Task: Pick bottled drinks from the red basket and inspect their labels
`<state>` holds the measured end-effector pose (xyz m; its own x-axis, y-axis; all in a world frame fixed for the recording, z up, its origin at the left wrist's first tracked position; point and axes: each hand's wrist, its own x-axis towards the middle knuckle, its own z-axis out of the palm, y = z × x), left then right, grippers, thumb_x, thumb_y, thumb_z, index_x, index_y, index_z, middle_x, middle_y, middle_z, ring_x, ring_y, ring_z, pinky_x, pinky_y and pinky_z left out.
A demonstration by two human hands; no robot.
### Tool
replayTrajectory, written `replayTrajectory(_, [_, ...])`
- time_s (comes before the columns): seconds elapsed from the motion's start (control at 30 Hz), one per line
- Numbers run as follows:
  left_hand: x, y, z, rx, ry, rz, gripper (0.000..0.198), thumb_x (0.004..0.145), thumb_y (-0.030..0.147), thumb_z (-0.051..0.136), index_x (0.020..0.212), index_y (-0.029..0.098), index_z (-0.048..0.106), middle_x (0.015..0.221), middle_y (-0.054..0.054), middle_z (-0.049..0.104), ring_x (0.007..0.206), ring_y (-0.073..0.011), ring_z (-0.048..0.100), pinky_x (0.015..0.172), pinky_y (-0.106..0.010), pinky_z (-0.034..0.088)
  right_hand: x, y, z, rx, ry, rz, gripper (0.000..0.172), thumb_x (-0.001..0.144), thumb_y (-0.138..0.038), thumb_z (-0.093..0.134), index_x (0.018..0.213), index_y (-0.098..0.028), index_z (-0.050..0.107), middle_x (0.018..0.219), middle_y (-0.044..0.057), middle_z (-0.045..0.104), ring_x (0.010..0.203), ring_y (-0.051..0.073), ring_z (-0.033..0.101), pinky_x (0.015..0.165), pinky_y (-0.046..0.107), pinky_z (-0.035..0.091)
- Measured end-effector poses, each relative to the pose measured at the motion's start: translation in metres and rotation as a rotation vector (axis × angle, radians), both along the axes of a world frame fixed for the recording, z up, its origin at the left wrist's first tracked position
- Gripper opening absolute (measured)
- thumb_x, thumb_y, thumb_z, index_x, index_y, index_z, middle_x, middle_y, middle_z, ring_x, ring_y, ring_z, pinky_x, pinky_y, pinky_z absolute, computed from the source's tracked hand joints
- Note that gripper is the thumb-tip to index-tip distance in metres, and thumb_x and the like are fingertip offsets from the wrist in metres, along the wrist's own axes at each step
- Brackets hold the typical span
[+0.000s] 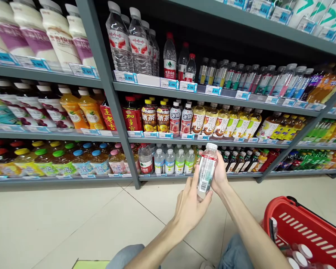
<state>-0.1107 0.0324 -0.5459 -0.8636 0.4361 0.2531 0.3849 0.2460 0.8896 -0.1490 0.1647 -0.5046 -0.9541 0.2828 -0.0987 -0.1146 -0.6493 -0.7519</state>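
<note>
In the head view, our two hands meet around one clear, white-capped bottle [208,168], cap uppermost and leaning slightly, its barcode turned towards us. Our left hand [186,209] is partly closed about its lower part, thumb across the near side; our right hand [220,173] is curled along its right side, higher up. We hold it off the bottom shelf [168,177], before that shelf's front edge, so it and our hands hide part of the row behind. Left of this gap stand small bottles with blue and green labels [169,162], then a large water bottle [145,160] near the shelf's left end, by the grey post [126,145]; to the right are dark bottles [240,161]. Tea bottles [197,119] line the shelf above. At our right, a red basket [319,227], partly cut off, holds several white-capped bottles [299,257] beside our right forearm. Our knees [128,256] are bent below.
</note>
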Motion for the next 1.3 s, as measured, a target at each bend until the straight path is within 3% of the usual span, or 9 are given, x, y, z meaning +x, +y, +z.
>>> replayTrajectory(0.1, [-0.001,0.000,-0.001,-0.018,0.035,-0.003,0.072,0.087,0.042,0.061,0.153,0.032,0.034,0.115,-0.008,0.060,0.067,-0.0201,0.066,0.074,-0.036,0.053,0.000,0.003,-0.001,-0.029,-0.020,-0.025,0.053,0.092,-0.059,0.041,0.084,-0.015,0.070,0.067,0.006,0.070,0.054,0.019,0.065,0.052,0.030,0.054])
replayTrajectory(0.2, [-0.002,-0.001,-0.002,0.003,0.042,-0.071,0.079,0.086,0.039,0.064,0.156,0.033,0.028,0.124,-0.010,0.056,0.074,-0.0214,0.067,0.078,-0.037,0.054,0.002,0.004,0.001,-0.064,-0.047,-0.013,0.053,0.091,-0.061,0.040,0.078,-0.017,0.067,0.064,0.007,0.069,0.053,0.020,0.065,0.051,0.032,0.055])
replayTrajectory(0.43, [-0.005,-0.001,-0.006,0.032,0.122,-0.168,0.091,0.086,0.034,0.065,0.161,0.028,0.013,0.144,-0.014,0.048,0.120,-0.0296,0.058,0.102,-0.042,0.048,0.004,0.005,0.004,-0.046,-0.046,0.045,0.054,0.092,-0.061,0.037,0.074,-0.018,0.065,0.062,0.008,0.068,0.052,0.022,0.064,0.049,0.034,0.055])
replayTrajectory(0.73, [0.000,0.004,-0.014,-0.049,0.104,-0.116,0.091,0.089,0.033,0.058,0.162,0.028,0.003,0.144,-0.015,0.049,0.114,-0.0290,0.064,0.098,-0.042,0.053,0.003,0.003,0.003,-0.016,-0.090,0.047,0.055,0.095,-0.055,0.034,0.072,-0.016,0.066,0.065,0.008,0.069,0.053,0.019,0.065,0.049,0.029,0.053])
replayTrajectory(1.0, [0.001,0.004,-0.012,-0.088,0.101,-0.125,0.091,0.090,0.031,0.058,0.162,0.030,0.002,0.147,-0.015,0.046,0.115,-0.0300,0.064,0.100,-0.045,0.052,0.003,0.005,-0.001,0.040,-0.115,0.050,0.052,0.091,-0.058,0.043,0.074,-0.016,0.068,0.065,0.007,0.070,0.054,0.019,0.067,0.049,0.028,0.052])
replayTrajectory(1.3, [0.000,0.003,-0.010,-0.035,0.068,-0.109,0.087,0.087,0.031,0.060,0.161,0.026,0.014,0.145,-0.016,0.049,0.116,-0.0304,0.064,0.101,-0.043,0.051,0.000,0.003,-0.006,0.077,-0.102,0.025,0.053,0.088,-0.065,0.048,0.080,-0.017,0.070,0.070,0.007,0.073,0.062,0.022,0.070,0.052,0.030,0.054])
